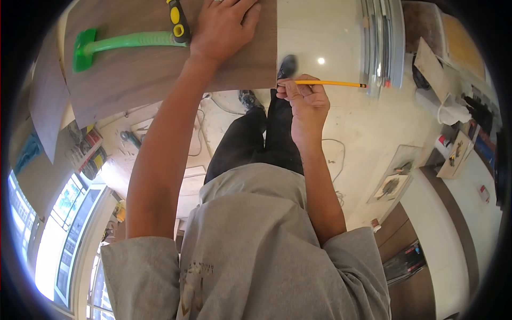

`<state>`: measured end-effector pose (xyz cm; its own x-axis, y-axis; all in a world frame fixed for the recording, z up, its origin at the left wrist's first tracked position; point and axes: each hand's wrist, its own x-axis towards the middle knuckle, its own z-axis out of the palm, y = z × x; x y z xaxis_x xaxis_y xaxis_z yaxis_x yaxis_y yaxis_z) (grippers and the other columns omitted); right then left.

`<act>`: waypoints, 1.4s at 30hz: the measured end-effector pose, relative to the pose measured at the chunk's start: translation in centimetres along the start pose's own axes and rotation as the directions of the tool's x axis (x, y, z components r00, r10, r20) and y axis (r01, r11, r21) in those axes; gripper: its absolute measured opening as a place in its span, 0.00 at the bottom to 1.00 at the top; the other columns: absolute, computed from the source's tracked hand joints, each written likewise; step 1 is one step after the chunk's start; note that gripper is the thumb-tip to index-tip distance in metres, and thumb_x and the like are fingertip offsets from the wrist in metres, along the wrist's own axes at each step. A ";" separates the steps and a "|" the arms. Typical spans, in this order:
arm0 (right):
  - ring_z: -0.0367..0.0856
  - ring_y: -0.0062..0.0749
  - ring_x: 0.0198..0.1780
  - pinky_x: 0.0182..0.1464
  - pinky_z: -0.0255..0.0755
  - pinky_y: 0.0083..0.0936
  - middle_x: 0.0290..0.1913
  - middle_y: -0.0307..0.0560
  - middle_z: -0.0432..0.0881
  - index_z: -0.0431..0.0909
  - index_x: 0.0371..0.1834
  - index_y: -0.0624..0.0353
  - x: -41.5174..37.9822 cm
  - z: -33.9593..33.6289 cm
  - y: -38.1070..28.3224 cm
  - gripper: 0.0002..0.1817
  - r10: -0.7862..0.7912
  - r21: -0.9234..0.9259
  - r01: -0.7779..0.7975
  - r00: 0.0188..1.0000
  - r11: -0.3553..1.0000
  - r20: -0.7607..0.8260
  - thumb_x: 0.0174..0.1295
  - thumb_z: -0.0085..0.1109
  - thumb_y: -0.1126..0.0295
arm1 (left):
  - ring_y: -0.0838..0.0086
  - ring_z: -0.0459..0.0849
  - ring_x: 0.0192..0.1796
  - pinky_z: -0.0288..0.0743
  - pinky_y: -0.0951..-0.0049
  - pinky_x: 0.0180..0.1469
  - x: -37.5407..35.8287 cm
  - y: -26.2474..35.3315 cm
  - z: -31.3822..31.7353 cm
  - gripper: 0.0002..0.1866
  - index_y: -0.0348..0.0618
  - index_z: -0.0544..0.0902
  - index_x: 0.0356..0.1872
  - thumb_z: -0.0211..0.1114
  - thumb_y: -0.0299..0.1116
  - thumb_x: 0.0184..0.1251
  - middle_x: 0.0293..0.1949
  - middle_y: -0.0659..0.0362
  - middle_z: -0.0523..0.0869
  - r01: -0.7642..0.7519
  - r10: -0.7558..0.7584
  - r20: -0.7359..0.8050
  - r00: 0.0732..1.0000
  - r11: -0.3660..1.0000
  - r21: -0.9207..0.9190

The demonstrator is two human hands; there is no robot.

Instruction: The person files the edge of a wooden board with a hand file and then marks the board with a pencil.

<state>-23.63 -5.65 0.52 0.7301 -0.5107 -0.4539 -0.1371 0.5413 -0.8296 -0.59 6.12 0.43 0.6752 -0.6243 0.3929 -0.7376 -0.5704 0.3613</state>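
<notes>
At the far left, a thin panel (48, 90) leans beside the brown board (144, 74), and bright windows (69, 213) fill the lower left. On the board, in the upper left of the frame, lies a green hammer (128, 42), its head to the left and its handle running right toward the left hand. A tool with a yellow-and-black handle (178, 21) lies by the end of that handle, running up out of the frame. Just right of it, the left hand (224, 29) rests palm down on the board, not closed round anything, its fingers partly cut off by the top edge. Right of centre, the right hand (306, 101) pinches a yellow pencil (333, 83) between thumb and fingers at the board's near right corner; the pencil points right, roughly level, its dark end out over the pale floor (341, 122). Long strips (381, 42) stand in the upper right, and a white bag (453, 112) lies farther right.
</notes>
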 end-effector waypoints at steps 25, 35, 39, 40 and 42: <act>0.93 0.29 0.43 0.52 0.89 0.27 0.45 0.54 0.94 0.82 0.56 0.70 -1.2 1.0 0.8 0.11 -0.014 0.013 0.016 0.989 1.000 -0.148 0.77 0.73 0.82 | 0.42 0.74 0.86 0.60 0.44 0.90 0.3 0.1 -0.1 0.24 0.44 0.86 0.77 0.65 0.35 0.86 0.81 0.43 0.82 0.021 -0.021 0.047 0.999 1.000 -0.018; 0.92 0.31 0.45 0.53 0.89 0.26 0.46 0.56 0.94 0.83 0.57 0.70 -0.5 1.7 1.1 0.11 -0.045 -0.028 0.041 0.983 0.999 -0.179 0.76 0.73 0.83 | 0.43 0.73 0.86 0.60 0.44 0.91 0.3 0.2 -0.2 0.24 0.43 0.85 0.78 0.65 0.35 0.85 0.82 0.43 0.81 0.032 -0.031 0.070 0.997 0.999 -0.005; 0.92 0.29 0.44 0.52 0.88 0.26 0.46 0.55 0.94 0.83 0.56 0.70 -1.1 1.8 1.3 0.11 -0.042 0.001 0.044 0.979 0.999 -0.201 0.76 0.74 0.84 | 0.42 0.74 0.86 0.60 0.44 0.91 0.4 0.2 -0.2 0.24 0.43 0.86 0.77 0.65 0.34 0.85 0.82 0.43 0.81 0.033 -0.033 0.069 0.997 0.999 -0.001; 0.92 0.29 0.44 0.51 0.87 0.26 0.46 0.55 0.94 0.83 0.56 0.70 -1.1 1.8 1.4 0.11 -0.048 0.015 0.052 0.978 0.999 -0.202 0.75 0.74 0.84 | 0.42 0.74 0.86 0.60 0.44 0.90 0.4 0.2 -0.2 0.24 0.43 0.86 0.77 0.65 0.34 0.85 0.81 0.43 0.81 0.034 -0.033 0.069 0.997 0.999 -0.002; 0.92 0.29 0.43 0.50 0.87 0.26 0.46 0.55 0.94 0.83 0.56 0.70 -0.4 1.8 1.2 0.11 -0.048 -0.015 0.046 0.981 0.999 -0.190 0.76 0.73 0.84 | 0.42 0.74 0.86 0.61 0.44 0.90 0.4 0.2 -0.3 0.24 0.43 0.86 0.78 0.65 0.34 0.85 0.81 0.43 0.81 0.029 -0.029 0.072 0.997 1.000 0.001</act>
<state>-22.85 -3.58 0.27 0.5956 -0.6534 -0.4673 -0.1133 0.5076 -0.8541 -0.50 5.91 0.94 0.6947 -0.6440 0.3203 -0.7175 -0.5892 0.3715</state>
